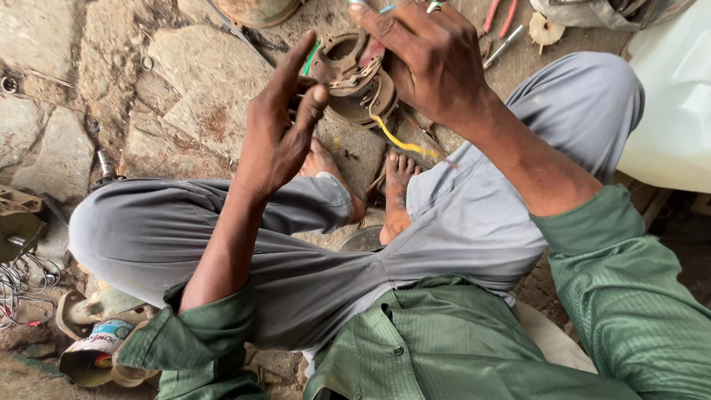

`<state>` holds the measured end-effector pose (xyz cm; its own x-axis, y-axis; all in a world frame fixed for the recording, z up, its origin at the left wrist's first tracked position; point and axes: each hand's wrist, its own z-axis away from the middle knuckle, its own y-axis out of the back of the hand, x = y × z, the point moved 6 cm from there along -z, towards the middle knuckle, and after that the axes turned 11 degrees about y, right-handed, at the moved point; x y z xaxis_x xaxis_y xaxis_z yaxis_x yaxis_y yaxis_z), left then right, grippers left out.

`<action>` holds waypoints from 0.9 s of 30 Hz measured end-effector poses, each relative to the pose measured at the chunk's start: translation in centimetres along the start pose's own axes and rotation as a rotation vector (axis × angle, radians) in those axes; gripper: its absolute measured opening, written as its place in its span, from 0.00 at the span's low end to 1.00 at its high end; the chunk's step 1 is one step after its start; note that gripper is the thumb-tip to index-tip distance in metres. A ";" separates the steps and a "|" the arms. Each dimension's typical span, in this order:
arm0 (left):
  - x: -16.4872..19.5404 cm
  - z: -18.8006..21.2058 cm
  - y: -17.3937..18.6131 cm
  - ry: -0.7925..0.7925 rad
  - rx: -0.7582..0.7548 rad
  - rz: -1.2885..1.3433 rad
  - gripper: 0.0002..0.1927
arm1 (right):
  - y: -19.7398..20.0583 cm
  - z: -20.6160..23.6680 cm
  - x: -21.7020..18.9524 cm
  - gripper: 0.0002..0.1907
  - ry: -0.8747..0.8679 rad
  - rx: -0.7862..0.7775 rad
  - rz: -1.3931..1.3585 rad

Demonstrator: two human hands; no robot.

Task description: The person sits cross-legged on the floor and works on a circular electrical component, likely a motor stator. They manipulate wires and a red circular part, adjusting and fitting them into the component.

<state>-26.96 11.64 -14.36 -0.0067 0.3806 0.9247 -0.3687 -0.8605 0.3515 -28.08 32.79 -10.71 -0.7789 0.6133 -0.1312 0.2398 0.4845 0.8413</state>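
Note:
A round rusty brown metal plate with coils and wires (348, 78) is held up above my crossed legs. My right hand (426, 59) grips its right side, fingers curled over the top. My left hand (281, 122) touches its left edge with the thumb and forefinger, the other fingers spread apart. A yellow wire (404, 142) hangs from the plate's lower side toward my bare feet (396, 192).
Stone slab ground (185, 81) lies ahead. Red-handled pliers (500, 16) and a screwdriver (503, 46) lie at the top right. A white plastic container (670, 96) stands on the right. A tin can (92, 352), loose wires (22, 285) and metal parts sit at the lower left.

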 end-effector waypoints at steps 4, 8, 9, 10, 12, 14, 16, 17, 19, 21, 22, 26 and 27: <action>0.4 0.2 -1.0 -0.035 -0.103 0.140 0.33 | 0.3 0.0 -0.7 0.17 0.033 0.020 0.058; 0.4 0.1 -0.8 -0.020 -0.133 0.342 0.29 | 0.0 0.2 -0.8 0.21 0.019 -0.002 0.056; 0.4 0.1 -0.6 -0.028 -0.125 0.378 0.28 | 0.0 0.4 -0.8 0.19 0.024 0.014 0.017; 0.4 0.2 -0.3 -0.036 -0.117 0.413 0.27 | 0.0 0.5 -0.8 0.18 0.029 0.031 -0.023; 0.6 0.3 0.2 -0.070 -0.060 0.391 0.24 | -0.7 0.9 -0.3 0.18 0.009 0.005 -0.078; 0.9 0.4 0.8 -0.124 0.033 0.277 0.20 | -1.8 1.5 0.8 0.22 -0.041 -0.078 -0.105; 1.3 0.5 1.4 -0.166 0.137 0.137 0.19 | -3.2 2.4 1.8 0.23 -0.109 -0.190 -0.123; 1.5 0.5 1.7 -0.188 0.186 0.068 0.20 | -3.9 2.9 2.2 0.23 -0.144 -0.248 -0.131; 2.0 0.9 2.1 -0.251 0.246 -0.014 0.18 | -6.1 4.5 3.0 0.23 -0.250 -0.469 -0.110; 2.5 1.1 2.2 -0.272 0.283 -0.061 0.17 | -7.5 5.8 3.3 0.22 -0.288 -0.602 -0.107; 2.6 1.3 2.3 -0.261 0.294 -0.069 0.17 | -8.0 6.3 3.3 0.21 -0.271 -0.624 -0.114; 3.7 1.8 2.7 -0.343 0.409 -0.094 0.15 | -10.2 8.9 3.8 0.17 -0.344 -0.786 -0.179; 3.9 1.7 2.8 -0.343 0.424 -0.108 0.13 | -11.1 9.6 4.0 0.17 -0.377 -0.845 -0.176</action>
<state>-26.43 10.17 -9.55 0.3393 0.4030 0.8500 0.0560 -0.9107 0.4094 -28.33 35.85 -25.64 -0.4894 0.8074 -0.3295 -0.4790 0.0668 0.8753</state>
